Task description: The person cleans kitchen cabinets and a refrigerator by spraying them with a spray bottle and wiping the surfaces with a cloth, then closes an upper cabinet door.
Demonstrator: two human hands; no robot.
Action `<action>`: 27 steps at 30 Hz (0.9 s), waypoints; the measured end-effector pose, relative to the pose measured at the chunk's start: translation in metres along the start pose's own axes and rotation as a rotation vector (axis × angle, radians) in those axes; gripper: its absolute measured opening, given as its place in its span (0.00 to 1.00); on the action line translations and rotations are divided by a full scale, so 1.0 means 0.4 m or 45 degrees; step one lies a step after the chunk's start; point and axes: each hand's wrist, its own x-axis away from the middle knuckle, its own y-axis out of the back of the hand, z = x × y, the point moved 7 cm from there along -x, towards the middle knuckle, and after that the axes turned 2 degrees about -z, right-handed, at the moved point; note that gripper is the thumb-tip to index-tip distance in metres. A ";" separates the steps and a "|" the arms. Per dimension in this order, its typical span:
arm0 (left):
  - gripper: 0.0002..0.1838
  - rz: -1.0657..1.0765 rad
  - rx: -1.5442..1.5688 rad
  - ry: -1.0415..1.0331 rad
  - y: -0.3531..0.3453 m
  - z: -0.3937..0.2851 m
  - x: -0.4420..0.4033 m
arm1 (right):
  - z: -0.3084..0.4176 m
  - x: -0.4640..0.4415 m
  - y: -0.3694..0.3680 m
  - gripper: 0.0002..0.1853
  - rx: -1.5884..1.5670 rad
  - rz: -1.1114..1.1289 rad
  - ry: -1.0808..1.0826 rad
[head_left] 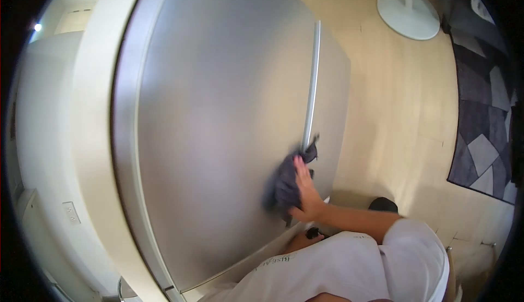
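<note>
A dark grey cloth [286,186] lies bunched against a large silver door panel [218,111], just below the lower end of its long pale handle [313,84]. My right hand [307,193] reaches in from the right and presses the cloth to the panel, its fingers pointing up along the cloth. Low down beside the panel's bottom edge, my left hand [312,238] is partly hidden by my white shirt. Its fingers are curled around a small black thing that I cannot make out.
Right of the panel, a round white stand base [408,14] rests on the light wooden floor [393,100]. A grey patterned rug [483,122] is at the far right. On the left are a pale wall edge [93,111] and a wall outlet [71,212].
</note>
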 end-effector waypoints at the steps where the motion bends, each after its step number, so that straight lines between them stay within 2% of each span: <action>1: 0.20 -0.003 0.008 -0.009 -0.009 0.004 0.007 | -0.014 -0.056 -0.006 0.56 -0.026 -0.131 -0.090; 2: 0.20 -0.002 0.017 -0.017 -0.010 0.005 0.009 | -0.031 -0.152 0.039 0.56 -0.103 -0.293 -0.199; 3: 0.20 0.002 0.021 -0.018 -0.008 0.013 0.008 | -0.062 -0.256 0.092 0.53 0.098 -0.447 -0.040; 5: 0.20 0.010 0.026 -0.022 -0.016 0.021 0.007 | -0.187 -0.487 0.229 0.44 0.195 -0.680 -0.175; 6: 0.20 0.019 0.022 -0.021 -0.017 0.025 0.004 | -0.237 -0.599 0.302 0.43 0.276 -0.719 -0.278; 8: 0.20 0.011 -0.009 -0.029 -0.011 0.019 0.012 | -0.312 -0.771 0.428 0.43 0.305 -0.739 -0.224; 11: 0.21 0.013 -0.046 -0.024 -0.004 0.010 0.025 | -0.333 -0.738 0.394 0.44 0.248 -0.727 -0.223; 13: 0.21 0.011 -0.053 -0.022 -0.006 0.002 0.031 | -0.211 -0.571 0.276 0.44 0.148 -0.694 -0.165; 14: 0.21 0.006 -0.060 -0.023 -0.007 -0.003 0.033 | -0.124 -0.441 0.186 0.45 0.214 -0.651 -0.006; 15: 0.21 -0.001 -0.061 -0.022 -0.008 -0.006 0.041 | 0.005 -0.322 0.115 0.52 -0.008 -0.480 0.204; 16: 0.21 0.003 -0.068 -0.024 -0.011 -0.008 0.035 | -0.030 -0.218 -0.043 0.53 0.473 0.262 -0.323; 17: 0.21 0.006 -0.074 -0.018 -0.012 -0.009 0.039 | -0.039 -0.038 -0.186 0.56 1.025 1.244 -0.427; 19: 0.21 0.007 -0.080 -0.020 -0.007 -0.015 0.040 | 0.083 0.069 -0.171 0.47 0.756 1.004 0.114; 20: 0.21 0.004 -0.081 -0.019 -0.004 -0.015 0.041 | 0.076 0.026 -0.177 0.49 0.971 0.724 0.352; 21: 0.21 -0.001 -0.076 -0.021 0.001 -0.015 0.045 | 0.012 -0.027 -0.136 0.51 0.674 0.482 0.156; 23: 0.21 -0.013 -0.063 -0.028 0.015 -0.017 0.048 | 0.078 -0.288 0.051 0.58 -0.099 -0.074 -0.027; 24: 0.21 -0.010 -0.065 -0.036 0.021 -0.019 0.047 | 0.058 -0.444 0.141 0.53 0.162 -0.420 0.208; 25: 0.21 -0.010 -0.068 -0.039 0.028 -0.020 0.044 | 0.011 -0.587 0.219 0.48 0.211 -0.579 0.159; 26: 0.21 -0.009 -0.068 -0.039 0.033 -0.019 0.046 | -0.059 -0.721 0.289 0.44 0.213 -0.629 -0.009; 27: 0.21 -0.009 -0.078 -0.040 0.042 -0.019 0.048 | -0.108 -0.851 0.363 0.43 0.227 -0.650 0.045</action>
